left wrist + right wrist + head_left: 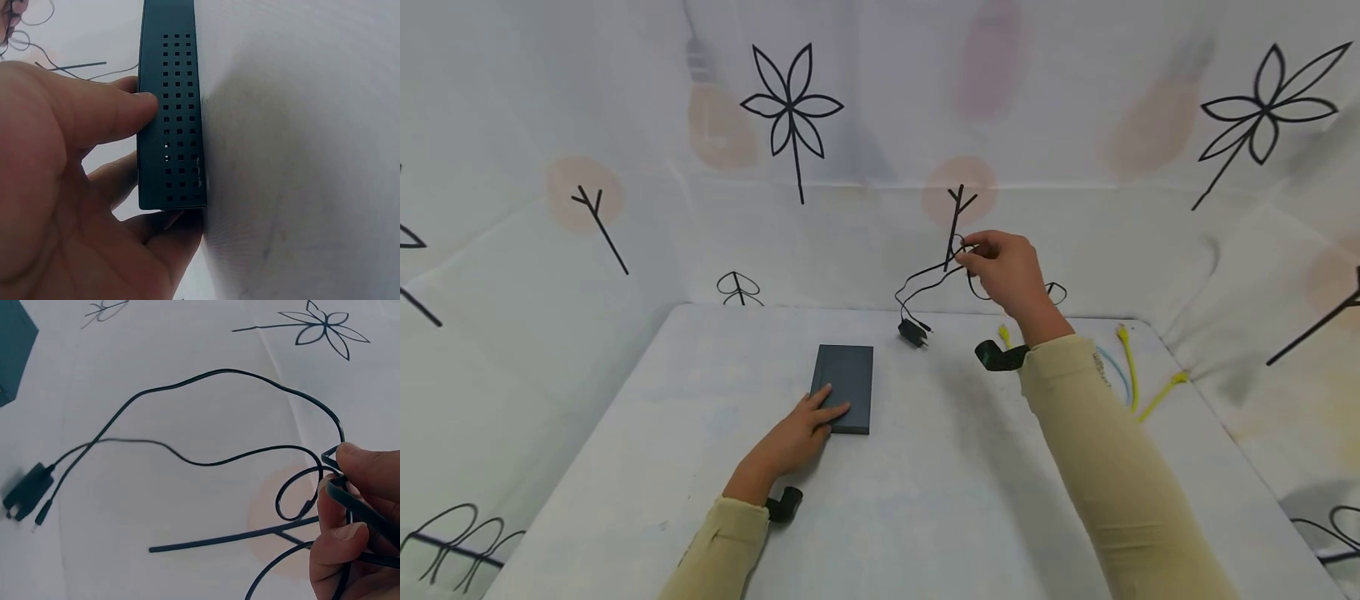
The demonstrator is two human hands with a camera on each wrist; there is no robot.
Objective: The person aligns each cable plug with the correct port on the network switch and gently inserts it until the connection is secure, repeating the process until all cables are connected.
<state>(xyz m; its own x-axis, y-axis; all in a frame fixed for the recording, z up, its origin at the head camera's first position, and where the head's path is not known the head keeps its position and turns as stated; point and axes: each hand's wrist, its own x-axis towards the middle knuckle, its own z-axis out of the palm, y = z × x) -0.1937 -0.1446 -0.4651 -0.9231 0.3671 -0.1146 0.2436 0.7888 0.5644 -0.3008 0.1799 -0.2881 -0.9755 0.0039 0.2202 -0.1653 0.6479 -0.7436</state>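
My right hand (1006, 268) pinches a bunched black cable (228, 370) above the far part of the table, its loops passing between thumb and fingers. A black power adapter (913, 333) with plug prongs hangs from that cable, and beside it dangles a thin barrel connector (42, 512). On the table lies a dark, flat rectangular box (848, 375), with rows of small square vent holes along one side in the left wrist view. My left hand (793, 435) rests on its near left corner, fingers spread over the top. In the left wrist view the thumb (125, 115) touches the vented side's upper edge.
At the table's right, partly behind my right forearm, lie yellow-ended cables (1129, 367) and a light blue cable (1114, 371). White sheeting (880, 242) printed with flowers and twigs rises directly behind the table (647, 467) and along both sides.
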